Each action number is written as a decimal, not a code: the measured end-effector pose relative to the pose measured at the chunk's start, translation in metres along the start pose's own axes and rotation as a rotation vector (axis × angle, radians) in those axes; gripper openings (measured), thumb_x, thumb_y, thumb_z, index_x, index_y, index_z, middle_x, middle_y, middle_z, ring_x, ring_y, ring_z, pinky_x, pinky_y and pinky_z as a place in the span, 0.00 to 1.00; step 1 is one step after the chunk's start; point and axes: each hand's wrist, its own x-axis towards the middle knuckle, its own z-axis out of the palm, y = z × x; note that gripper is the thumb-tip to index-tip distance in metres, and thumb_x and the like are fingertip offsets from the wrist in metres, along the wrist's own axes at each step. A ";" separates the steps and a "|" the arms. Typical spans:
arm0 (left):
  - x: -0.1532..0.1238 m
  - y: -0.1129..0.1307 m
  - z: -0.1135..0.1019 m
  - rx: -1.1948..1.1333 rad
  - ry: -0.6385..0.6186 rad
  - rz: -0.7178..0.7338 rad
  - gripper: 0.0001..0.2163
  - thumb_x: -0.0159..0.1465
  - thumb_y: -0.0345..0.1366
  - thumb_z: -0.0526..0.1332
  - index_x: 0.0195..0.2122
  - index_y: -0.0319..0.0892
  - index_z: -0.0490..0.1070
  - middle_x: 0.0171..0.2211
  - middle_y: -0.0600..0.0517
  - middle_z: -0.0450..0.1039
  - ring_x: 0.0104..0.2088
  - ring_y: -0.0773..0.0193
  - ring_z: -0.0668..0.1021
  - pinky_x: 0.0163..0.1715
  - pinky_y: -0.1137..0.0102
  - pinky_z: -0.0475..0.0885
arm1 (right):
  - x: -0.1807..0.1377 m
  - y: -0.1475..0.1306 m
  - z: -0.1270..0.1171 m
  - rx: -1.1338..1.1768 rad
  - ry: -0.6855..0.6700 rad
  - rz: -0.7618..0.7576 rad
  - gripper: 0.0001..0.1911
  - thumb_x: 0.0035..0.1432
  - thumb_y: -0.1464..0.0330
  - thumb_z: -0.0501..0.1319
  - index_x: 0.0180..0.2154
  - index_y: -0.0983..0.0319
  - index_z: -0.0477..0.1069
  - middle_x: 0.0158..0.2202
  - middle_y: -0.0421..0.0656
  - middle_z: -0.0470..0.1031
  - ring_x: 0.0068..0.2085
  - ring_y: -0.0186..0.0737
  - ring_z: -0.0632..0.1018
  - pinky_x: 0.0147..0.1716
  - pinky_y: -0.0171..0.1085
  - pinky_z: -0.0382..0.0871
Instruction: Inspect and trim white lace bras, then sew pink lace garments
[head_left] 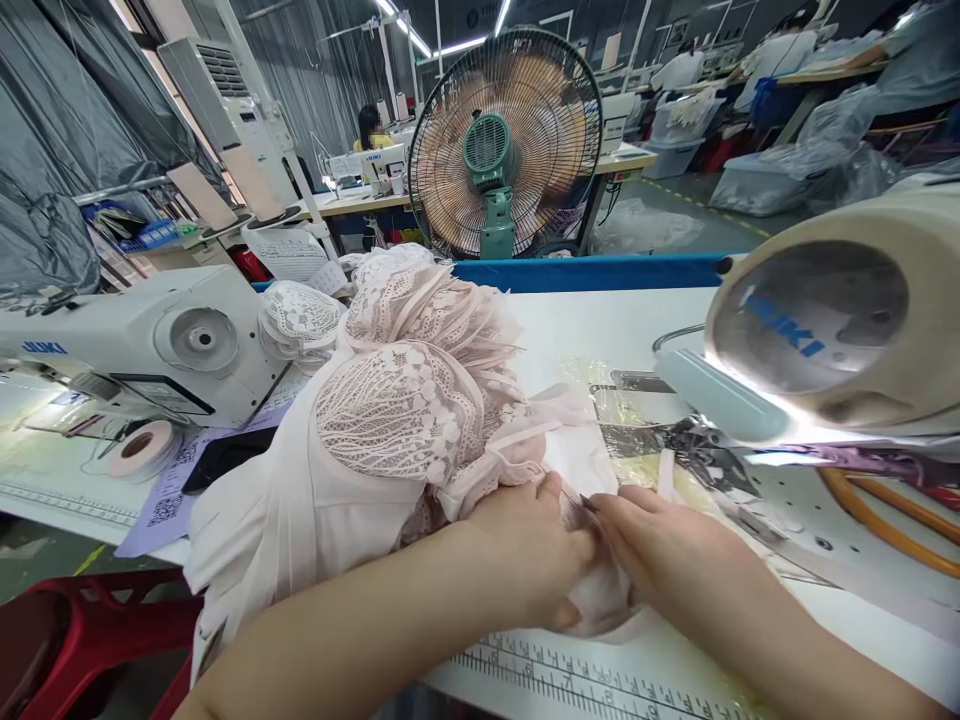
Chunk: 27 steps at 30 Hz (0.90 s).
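A pale pink bra piece (517, 455) lies at the front of the sewing table, and my left hand (525, 550) is closed on its edge, the fingers bent into the fabric. Close beside it, my right hand (660, 540) is closed too. A small dark pointed tool (589, 504) shows at its fingertips, touching or almost touching the fabric; the rest of the tool is hidden. To the left of my hands rises a large pile of pale pink lace bras (405, 410), draped over the table's front edge.
An overlock-type sewing machine (832, 310) with a lit work area stands right, an orange cable (892, 515) beside it. Another white sewing machine (142, 345), a tape roll (142, 448) and a black phone-like object (229, 458) are left. Behind stands a large fan (495, 150). Several people work farther back.
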 end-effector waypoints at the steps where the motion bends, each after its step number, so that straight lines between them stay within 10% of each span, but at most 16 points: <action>1: 0.000 0.000 -0.001 0.007 -0.010 -0.002 0.30 0.60 0.47 0.58 0.60 0.38 0.56 0.59 0.35 0.57 0.60 0.43 0.57 0.49 0.58 0.64 | -0.005 0.003 0.000 -0.018 0.044 -0.045 0.09 0.49 0.75 0.47 0.22 0.61 0.62 0.20 0.39 0.60 0.16 0.35 0.65 0.15 0.32 0.49; 10: -0.002 0.002 -0.005 0.021 -0.027 -0.011 0.30 0.60 0.47 0.57 0.61 0.39 0.55 0.60 0.34 0.54 0.61 0.44 0.56 0.49 0.59 0.64 | -0.004 0.000 -0.006 -0.019 0.244 -0.085 0.15 0.58 0.73 0.45 0.28 0.62 0.68 0.21 0.38 0.63 0.15 0.32 0.65 0.13 0.31 0.51; 27: -0.002 0.002 -0.006 0.028 -0.053 -0.030 0.31 0.61 0.48 0.56 0.62 0.41 0.50 0.62 0.29 0.46 0.60 0.42 0.59 0.46 0.58 0.65 | -0.021 0.007 0.004 0.048 0.085 -0.065 0.12 0.58 0.73 0.46 0.26 0.61 0.64 0.22 0.39 0.62 0.18 0.32 0.62 0.18 0.32 0.50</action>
